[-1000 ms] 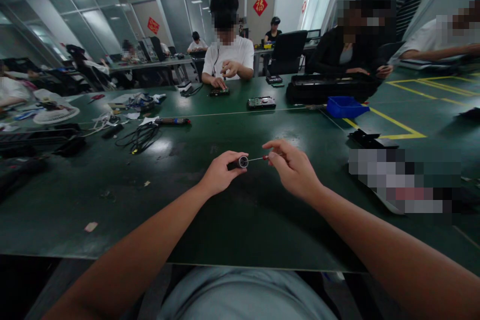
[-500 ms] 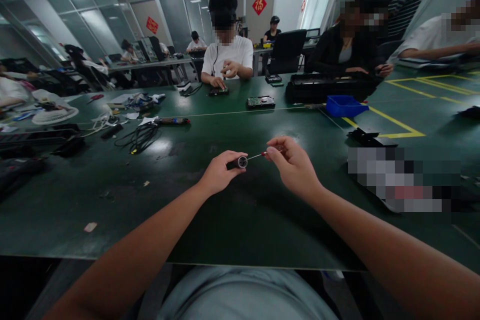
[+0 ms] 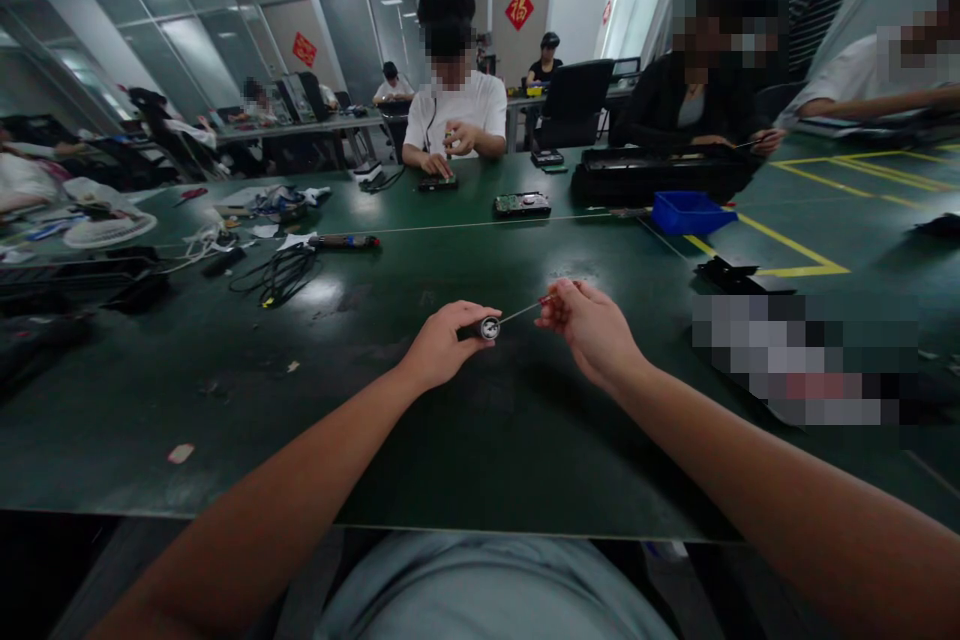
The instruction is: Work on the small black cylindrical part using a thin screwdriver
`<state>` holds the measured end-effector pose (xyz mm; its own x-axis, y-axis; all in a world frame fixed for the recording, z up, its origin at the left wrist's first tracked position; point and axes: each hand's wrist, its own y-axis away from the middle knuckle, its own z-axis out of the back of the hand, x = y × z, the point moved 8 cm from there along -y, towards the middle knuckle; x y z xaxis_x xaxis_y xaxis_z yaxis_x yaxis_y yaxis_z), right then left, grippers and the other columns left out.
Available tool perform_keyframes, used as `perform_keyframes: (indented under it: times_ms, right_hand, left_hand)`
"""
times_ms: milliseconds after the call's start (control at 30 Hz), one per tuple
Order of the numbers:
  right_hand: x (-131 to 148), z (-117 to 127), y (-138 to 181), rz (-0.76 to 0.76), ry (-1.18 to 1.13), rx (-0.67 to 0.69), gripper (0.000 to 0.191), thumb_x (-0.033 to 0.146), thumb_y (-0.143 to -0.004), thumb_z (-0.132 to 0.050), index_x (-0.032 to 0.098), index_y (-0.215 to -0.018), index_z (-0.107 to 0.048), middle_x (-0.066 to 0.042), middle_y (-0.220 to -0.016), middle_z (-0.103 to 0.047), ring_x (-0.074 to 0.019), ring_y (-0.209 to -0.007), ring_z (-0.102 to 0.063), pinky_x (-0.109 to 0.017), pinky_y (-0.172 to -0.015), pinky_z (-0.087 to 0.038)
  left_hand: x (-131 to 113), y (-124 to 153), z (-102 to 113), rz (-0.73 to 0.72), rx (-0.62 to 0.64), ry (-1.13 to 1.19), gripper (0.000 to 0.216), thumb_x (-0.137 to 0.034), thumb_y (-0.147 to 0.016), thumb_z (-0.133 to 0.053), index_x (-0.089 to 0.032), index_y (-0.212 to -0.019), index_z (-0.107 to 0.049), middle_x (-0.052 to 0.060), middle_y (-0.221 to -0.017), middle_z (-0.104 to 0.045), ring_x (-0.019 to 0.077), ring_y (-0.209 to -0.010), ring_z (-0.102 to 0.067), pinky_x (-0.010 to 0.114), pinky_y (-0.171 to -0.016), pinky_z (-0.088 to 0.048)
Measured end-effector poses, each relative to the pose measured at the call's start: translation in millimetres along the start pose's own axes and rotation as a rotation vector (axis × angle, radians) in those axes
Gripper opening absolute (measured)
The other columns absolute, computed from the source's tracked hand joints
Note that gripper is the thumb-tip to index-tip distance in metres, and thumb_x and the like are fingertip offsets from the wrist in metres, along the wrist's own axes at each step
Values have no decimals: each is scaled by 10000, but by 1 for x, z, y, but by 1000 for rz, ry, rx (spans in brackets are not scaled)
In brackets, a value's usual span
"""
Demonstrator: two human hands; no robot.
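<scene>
My left hand (image 3: pixel 444 342) grips a small dark cylindrical part (image 3: pixel 490 328) between thumb and fingers, its round, silvery open end facing me. Closed around the red handle of a thin screwdriver (image 3: pixel 523 311) is my right hand (image 3: pixel 589 325). The screwdriver's metal shaft slants down to the left, and its tip reaches the rim of the cylinder's end; whether it goes inside I cannot tell. Both hands are held above the green table (image 3: pixel 465 450). Most of the cylinder's body is hidden by my left fingers.
Left of my hands lie a coiled black cable (image 3: pixel 281 272), a pen-like tool (image 3: pixel 345 242) and a white fan-like part (image 3: pixel 111 228). Ahead is a hard drive (image 3: pixel 522 205). To the right are a blue bin (image 3: pixel 690 212) and a black bracket (image 3: pixel 727 275). Several people sit around.
My right hand has turned, its fingers now curled differently round the handle, and the screwdriver slopes more steeply. The cylinder in my left hand has shifted slightly right.
</scene>
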<state>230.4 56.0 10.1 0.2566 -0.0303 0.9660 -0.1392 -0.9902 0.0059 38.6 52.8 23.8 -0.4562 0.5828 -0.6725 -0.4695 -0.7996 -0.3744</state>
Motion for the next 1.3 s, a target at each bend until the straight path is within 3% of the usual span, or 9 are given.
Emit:
perform_keyframes:
  times_ms: [433, 600, 767, 1300]
  right_hand:
    - [41, -15, 25, 411, 558, 48, 224, 414, -973, -480, 212, -930, -568, -31, -781, -658, -183, -716, -631, -355, -700, -497]
    - [48, -25, 34, 528, 702, 133, 189, 393, -984, -464, 226, -972, -552, -41, -804, -685, -206, -750, -671, -360, -709, -498]
    - [49, -36, 38, 590, 841, 260, 150, 354, -981, -465, 226, -995, -542, -39, -790, -687, -206, -730, -673, -341, -683, -477]
    - [53, -32, 37, 639, 920, 151, 171, 349, -979, -421, 222, -953, -531, -60, -786, -676, -218, -701, -642, -353, -680, -448]
  left_hand:
    - [4, 1, -2, 34, 27, -16, 405, -164, -818, -743, -248, -1209, -678, 49, -1169, -668, 217, -1105, -608, 420, -1021, -452]
    - [4, 1, -3, 22, 38, -99, 400, -175, -821, -739, -263, -1208, -685, 52, -1147, -671, 232, -1093, -593, 433, -1003, -448]
    - [5, 1, -6, 16, 81, -194, 398, -169, -812, -745, -275, -1193, -698, 53, -1126, -666, 240, -1076, -580, 422, -977, -448]
    - [8, 0, -3, 73, 67, -166, 357, -182, -839, -715, -247, -1189, -688, 60, -1144, -667, 245, -1093, -587, 449, -1009, -445]
